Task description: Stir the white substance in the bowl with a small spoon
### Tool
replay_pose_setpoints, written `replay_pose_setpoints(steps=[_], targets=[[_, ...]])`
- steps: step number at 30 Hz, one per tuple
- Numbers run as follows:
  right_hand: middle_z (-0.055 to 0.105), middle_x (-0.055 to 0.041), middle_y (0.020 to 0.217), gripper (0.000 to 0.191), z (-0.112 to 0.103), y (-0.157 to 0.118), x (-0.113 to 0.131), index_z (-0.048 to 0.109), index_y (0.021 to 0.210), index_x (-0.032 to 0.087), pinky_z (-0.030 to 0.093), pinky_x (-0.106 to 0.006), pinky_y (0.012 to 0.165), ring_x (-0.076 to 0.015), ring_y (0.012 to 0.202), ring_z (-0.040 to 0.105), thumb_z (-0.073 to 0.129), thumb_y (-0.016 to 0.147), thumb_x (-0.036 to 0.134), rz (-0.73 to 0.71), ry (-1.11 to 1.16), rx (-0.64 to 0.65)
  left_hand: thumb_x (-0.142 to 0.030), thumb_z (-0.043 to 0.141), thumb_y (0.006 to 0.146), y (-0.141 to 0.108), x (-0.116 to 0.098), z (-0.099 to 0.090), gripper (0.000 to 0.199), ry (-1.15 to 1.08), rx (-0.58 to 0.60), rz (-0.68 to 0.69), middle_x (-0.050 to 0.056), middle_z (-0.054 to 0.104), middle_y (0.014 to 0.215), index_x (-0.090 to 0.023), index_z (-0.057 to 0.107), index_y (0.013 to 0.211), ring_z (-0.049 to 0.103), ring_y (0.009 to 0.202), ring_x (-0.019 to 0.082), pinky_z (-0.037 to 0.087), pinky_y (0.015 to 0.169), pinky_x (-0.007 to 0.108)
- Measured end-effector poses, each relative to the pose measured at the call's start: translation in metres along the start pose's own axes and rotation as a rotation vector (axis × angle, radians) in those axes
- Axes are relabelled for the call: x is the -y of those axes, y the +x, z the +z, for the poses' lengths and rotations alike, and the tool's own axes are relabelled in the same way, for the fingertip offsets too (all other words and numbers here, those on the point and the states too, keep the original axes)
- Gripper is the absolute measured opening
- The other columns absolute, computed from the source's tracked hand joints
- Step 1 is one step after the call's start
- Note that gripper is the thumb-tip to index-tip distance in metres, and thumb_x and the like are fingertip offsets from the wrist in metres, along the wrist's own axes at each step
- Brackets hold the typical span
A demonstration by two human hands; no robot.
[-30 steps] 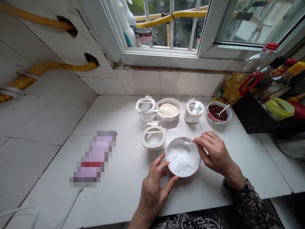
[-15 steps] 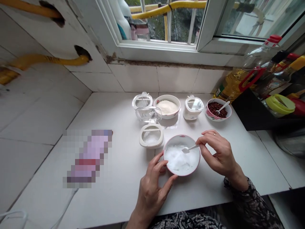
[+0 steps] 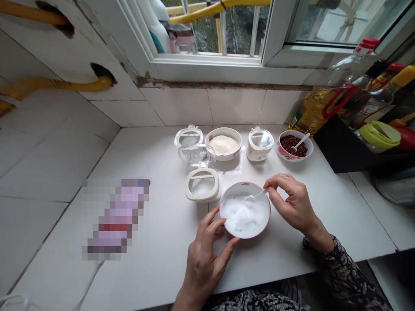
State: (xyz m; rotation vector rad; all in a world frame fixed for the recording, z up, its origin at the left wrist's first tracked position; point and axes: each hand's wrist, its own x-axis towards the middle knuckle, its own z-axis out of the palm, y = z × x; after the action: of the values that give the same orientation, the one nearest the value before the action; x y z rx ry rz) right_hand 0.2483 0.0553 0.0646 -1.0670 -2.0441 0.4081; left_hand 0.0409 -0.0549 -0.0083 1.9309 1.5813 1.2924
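My left hand [image 3: 209, 255] grips the rim and lower left side of a bowl [image 3: 245, 232] on the counter. White grains [image 3: 241, 211], like salt or sugar, cover the bowl's bottom. Between thumb and fingers my right hand [image 3: 290, 201] pinches the handle of a small white spoon [image 3: 258, 194], its tip down in the grains near the bowl's far side. Just left of the bowl stands a white seasoning jar [image 3: 202, 196] with its clear lid [image 3: 196, 154] flipped up and white grains inside.
Behind are another seasoning jar [image 3: 189, 137], a bowl of pale powder [image 3: 223, 144], a lidded jar [image 3: 260, 144] and a bowl of dark red grains [image 3: 293, 146] with a spoon. An oil bottle [image 3: 313, 108] and a black rack [image 3: 337, 142] flank the right. A blurred-out purple item [image 3: 118, 216] lies left.
The spoon tip has gone from above the grains down into them, and my right hand has shifted slightly. My left hand keeps its hold on the bowl. The view has shifted a little.
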Motion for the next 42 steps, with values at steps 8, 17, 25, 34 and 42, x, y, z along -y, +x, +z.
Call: replay_pose_setpoints(steps=[8,17,25,34,42], targets=[[0.068,-0.0008,0.069,0.018,0.004,-0.001,-0.005,0.065,0.074,0.021,0.050,-0.032,0.069,-0.0173,0.068,0.062,0.051,0.080,0.011,0.134,0.092,0.047,-0.032,0.060,0.095,0.000,0.001,-0.001,0.030,0.029,-0.001,0.015,0.014,0.057,0.133,-0.022,0.052,0.121,0.070,0.097,0.021,0.067,0.067,0.030],[0.058,0.0018,0.057,0.016,0.004,0.005,-0.011,0.064,0.069,0.019,0.040,-0.026,0.052,-0.0129,0.054,0.052,0.052,0.079,0.020,0.402,0.336,0.042,-0.031,0.058,0.095,-0.002,0.002,0.000,0.027,0.009,-0.007,0.013,0.014,0.056,0.134,-0.021,0.053,0.120,0.071,0.092,0.018,0.066,0.068,0.027],[0.056,0.0022,0.053,0.011,0.007,0.008,-0.021,0.066,0.072,0.017,0.043,-0.027,0.054,-0.0129,0.052,0.051,0.059,0.078,0.024,0.509,0.598,0.025,-0.027,0.059,0.095,-0.001,0.002,0.002,0.029,-0.019,0.002,0.030,0.016,0.055,0.135,-0.020,0.052,0.122,0.069,0.102,0.021,0.066,0.070,0.027],[0.071,-0.0006,0.067,0.013,0.017,0.013,0.002,0.070,0.088,0.020,0.058,-0.032,0.071,-0.0161,0.067,0.069,0.066,0.086,0.032,0.419,0.721,-0.082,-0.026,0.059,0.095,-0.002,0.002,0.004,0.030,-0.033,0.002,0.038,0.018,0.053,0.137,-0.018,0.051,0.123,0.072,0.095,0.018,0.066,0.071,0.025],[0.078,-0.0042,0.094,0.020,0.041,0.008,0.025,0.069,0.108,0.024,0.057,-0.041,0.091,-0.0184,0.088,0.074,0.054,0.096,0.018,-0.002,0.392,-0.049,-0.024,0.058,0.096,-0.008,0.006,0.007,0.032,-0.078,0.009,0.013,0.018,0.050,0.142,-0.020,0.049,0.127,0.073,0.094,0.017,0.065,0.075,0.027]])
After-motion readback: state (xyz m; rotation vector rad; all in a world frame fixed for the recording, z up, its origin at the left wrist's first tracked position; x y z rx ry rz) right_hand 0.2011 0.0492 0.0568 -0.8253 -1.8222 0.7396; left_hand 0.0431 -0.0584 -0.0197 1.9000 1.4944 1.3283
